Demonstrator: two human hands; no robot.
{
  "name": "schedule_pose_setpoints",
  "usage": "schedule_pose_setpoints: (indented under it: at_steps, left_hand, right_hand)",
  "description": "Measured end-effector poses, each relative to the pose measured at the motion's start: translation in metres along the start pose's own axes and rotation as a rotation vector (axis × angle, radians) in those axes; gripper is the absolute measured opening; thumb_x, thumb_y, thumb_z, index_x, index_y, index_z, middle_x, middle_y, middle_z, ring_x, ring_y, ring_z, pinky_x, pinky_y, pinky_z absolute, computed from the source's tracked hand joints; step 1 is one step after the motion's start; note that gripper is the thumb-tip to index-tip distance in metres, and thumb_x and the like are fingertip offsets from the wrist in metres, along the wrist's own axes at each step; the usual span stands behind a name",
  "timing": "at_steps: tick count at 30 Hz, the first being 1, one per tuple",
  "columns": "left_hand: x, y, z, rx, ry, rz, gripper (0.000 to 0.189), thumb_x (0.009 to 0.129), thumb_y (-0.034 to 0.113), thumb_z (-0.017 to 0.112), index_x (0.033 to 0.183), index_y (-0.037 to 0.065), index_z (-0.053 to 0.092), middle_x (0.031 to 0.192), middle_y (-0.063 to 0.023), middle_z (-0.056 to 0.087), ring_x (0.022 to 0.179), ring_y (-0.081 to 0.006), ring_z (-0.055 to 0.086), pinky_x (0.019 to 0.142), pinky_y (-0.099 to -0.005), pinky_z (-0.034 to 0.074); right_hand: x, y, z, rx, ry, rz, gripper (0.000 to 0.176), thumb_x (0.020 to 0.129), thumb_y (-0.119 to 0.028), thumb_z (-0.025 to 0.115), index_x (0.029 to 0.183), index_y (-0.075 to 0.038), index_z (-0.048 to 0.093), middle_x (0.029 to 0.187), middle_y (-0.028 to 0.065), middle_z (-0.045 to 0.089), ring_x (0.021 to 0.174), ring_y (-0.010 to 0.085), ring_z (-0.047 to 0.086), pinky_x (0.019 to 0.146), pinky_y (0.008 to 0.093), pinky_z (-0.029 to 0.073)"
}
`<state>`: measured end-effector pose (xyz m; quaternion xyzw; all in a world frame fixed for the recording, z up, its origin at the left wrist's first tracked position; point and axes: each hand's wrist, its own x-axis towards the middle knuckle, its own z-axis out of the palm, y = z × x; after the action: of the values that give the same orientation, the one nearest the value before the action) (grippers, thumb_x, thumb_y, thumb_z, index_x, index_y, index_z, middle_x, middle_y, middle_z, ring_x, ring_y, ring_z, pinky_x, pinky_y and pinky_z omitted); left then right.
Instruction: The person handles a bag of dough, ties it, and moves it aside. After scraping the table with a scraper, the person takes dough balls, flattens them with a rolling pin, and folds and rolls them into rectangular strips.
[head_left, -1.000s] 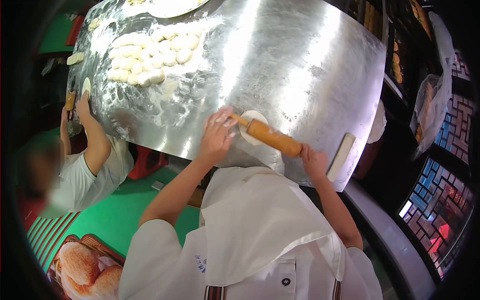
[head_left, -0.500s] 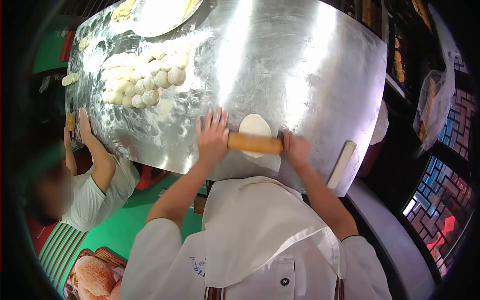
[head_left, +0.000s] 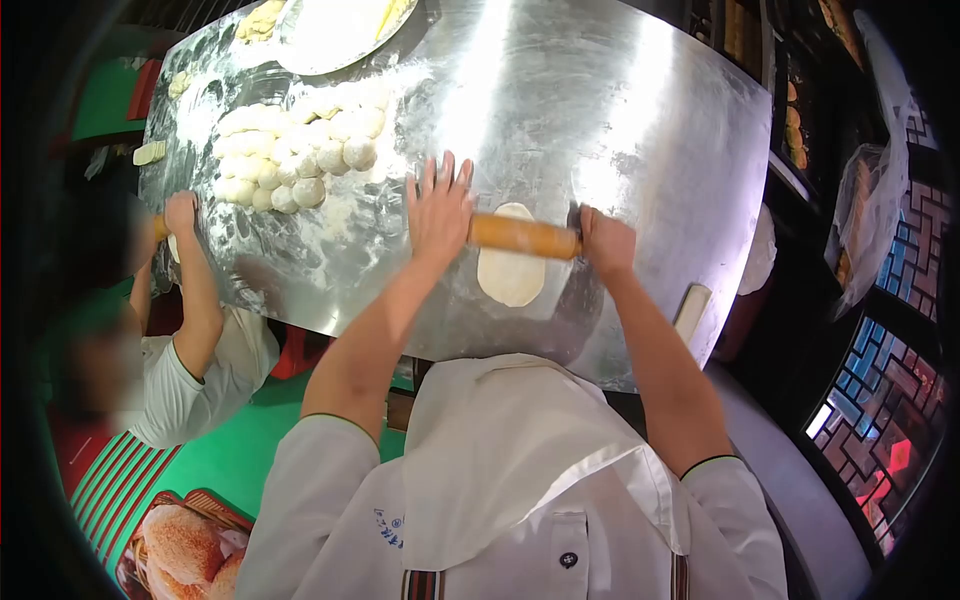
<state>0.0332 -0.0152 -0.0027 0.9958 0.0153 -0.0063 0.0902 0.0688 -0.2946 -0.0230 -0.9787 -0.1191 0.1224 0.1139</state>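
Note:
A wooden rolling pin [head_left: 525, 237] lies across a flat piece of dough [head_left: 511, 280], which is a long oval on the metal table [head_left: 590, 320]. My left hand [head_left: 440, 218] rests at the pin's left end, fingers stretched out and spread, with the handle hidden at the palm. At the other end my right hand [head_left: 608, 242] is closed around the pin's handle. The dough shows on both sides of the pin, most of it on the side nearer my body.
Floured dough balls [head_left: 300, 160] sit grouped at the left of the table. Behind them stands a large round white tray [head_left: 335, 35]. A pale bar [head_left: 692, 310] lies at the right edge. On the left, a co-worker's hand [head_left: 182, 213] is at another rolling pin [head_left: 160, 228].
Both my hands and the rolling pin have moved away from my body across the dough. The dough is now longer. The co-worker's hands have shifted too.

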Motion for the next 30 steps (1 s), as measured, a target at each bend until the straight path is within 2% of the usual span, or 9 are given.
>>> schedule_pose_setpoints:
  at_steps: [4, 10, 12, 16, 18, 20, 23, 26, 30]
  left_hand:
    - [-0.116, 0.017, -0.001, -0.132, -0.184, -0.082, 0.055, 0.094, 0.029, 0.052, 0.146, 0.013, 0.043, 0.154, -0.0104, 0.038, 0.142, -0.0289, 0.034, 0.111, -0.0514, 0.027]
    - [-0.074, 0.055, 0.018, -0.720, 0.030, -0.068, 0.051, 0.086, 0.026, 0.064, 0.133, 0.009, 0.055, 0.130, -0.0128, 0.060, 0.124, -0.0334, 0.051, 0.101, -0.0465, 0.035]
    - [-0.063, 0.060, 0.018, -0.524, -0.200, -0.236, 0.032, 0.081, 0.028, 0.069, 0.104, 0.007, 0.063, 0.098, -0.0131, 0.065, 0.098, -0.0356, 0.057, 0.090, -0.0471, 0.037]
    - [-0.100, 0.028, 0.018, -0.481, -0.163, -0.267, 0.025, 0.078, 0.029, 0.072, 0.076, 0.007, 0.059, 0.079, -0.0098, 0.062, 0.084, -0.0338, 0.056, 0.081, -0.0470, 0.034]
    - [-0.112, -0.017, 0.007, -0.431, -0.128, -0.388, 0.025, 0.079, 0.029, 0.071, 0.079, 0.007, 0.060, 0.082, -0.0107, 0.062, 0.085, -0.0341, 0.056, 0.082, -0.0488, 0.035]
    - [-0.117, -0.075, 0.011, -0.354, 0.143, -0.512, 0.024, 0.079, 0.026, 0.072, 0.082, 0.005, 0.061, 0.088, -0.0124, 0.062, 0.085, -0.0349, 0.056, 0.082, -0.0495, 0.038]
    - [-0.106, -0.139, -0.044, -0.571, 0.325, -0.436, 0.019, 0.082, 0.012, 0.070, 0.099, 0.005, 0.065, 0.105, -0.0154, 0.062, 0.100, -0.0361, 0.057, 0.093, -0.0458, 0.041]
    - [-0.115, -0.142, -0.095, -0.350, 0.337, -0.279, 0.017, 0.081, 0.005, 0.068, 0.097, 0.002, 0.063, 0.112, -0.0144, 0.062, 0.108, -0.0346, 0.055, 0.095, -0.0467, 0.041]
    - [-0.173, -0.143, -0.084, -0.213, 0.254, -0.058, 0.013, 0.080, 0.003, 0.067, 0.092, 0.002, 0.061, 0.122, -0.0148, 0.058, 0.118, -0.0350, 0.052, 0.097, -0.0487, 0.041]
  right_hand:
    - [-0.132, 0.000, 0.033, 0.092, 0.033, -0.117, 0.034, 0.098, -0.029, 0.049, 0.075, -0.011, 0.066, 0.059, 0.0146, 0.062, 0.054, 0.0335, 0.061, 0.057, 0.0466, 0.049]
    - [-0.145, 0.007, 0.024, 0.160, -0.034, -0.153, 0.033, 0.099, -0.026, 0.048, 0.076, -0.011, 0.067, 0.060, 0.0135, 0.062, 0.056, 0.0330, 0.062, 0.057, 0.0462, 0.049]
    - [-0.138, 0.010, 0.014, 0.166, -0.054, -0.200, 0.033, 0.099, -0.026, 0.048, 0.076, -0.011, 0.067, 0.060, 0.0132, 0.062, 0.056, 0.0331, 0.062, 0.056, 0.0463, 0.049]
    - [-0.157, 0.025, 0.002, 0.109, -0.118, -0.197, 0.036, 0.100, -0.028, 0.046, 0.077, -0.009, 0.067, 0.063, 0.0145, 0.063, 0.057, 0.0349, 0.062, 0.056, 0.0460, 0.049]
    - [-0.167, 0.035, 0.001, 0.087, -0.161, -0.148, 0.039, 0.101, -0.028, 0.044, 0.077, -0.007, 0.067, 0.065, 0.0161, 0.063, 0.059, 0.0359, 0.062, 0.058, 0.0460, 0.050]
    - [-0.177, 0.041, -0.003, 0.189, -0.158, -0.035, 0.042, 0.101, -0.030, 0.043, 0.075, -0.006, 0.067, 0.064, 0.0161, 0.064, 0.061, 0.0352, 0.063, 0.059, 0.0456, 0.050]
    - [-0.184, 0.051, 0.008, 0.210, -0.071, 0.076, 0.043, 0.101, -0.031, 0.043, 0.077, -0.007, 0.070, 0.064, 0.0138, 0.065, 0.059, 0.0344, 0.063, 0.058, 0.0457, 0.049]
    - [-0.183, 0.061, 0.021, 0.250, -0.088, 0.184, 0.047, 0.102, -0.033, 0.041, 0.079, -0.006, 0.071, 0.064, 0.0141, 0.065, 0.060, 0.0351, 0.063, 0.060, 0.0454, 0.049]
    - [-0.177, 0.060, 0.024, 0.299, -0.121, 0.270, 0.050, 0.102, -0.036, 0.040, 0.079, -0.005, 0.072, 0.064, 0.0153, 0.065, 0.060, 0.0369, 0.063, 0.060, 0.0461, 0.048]
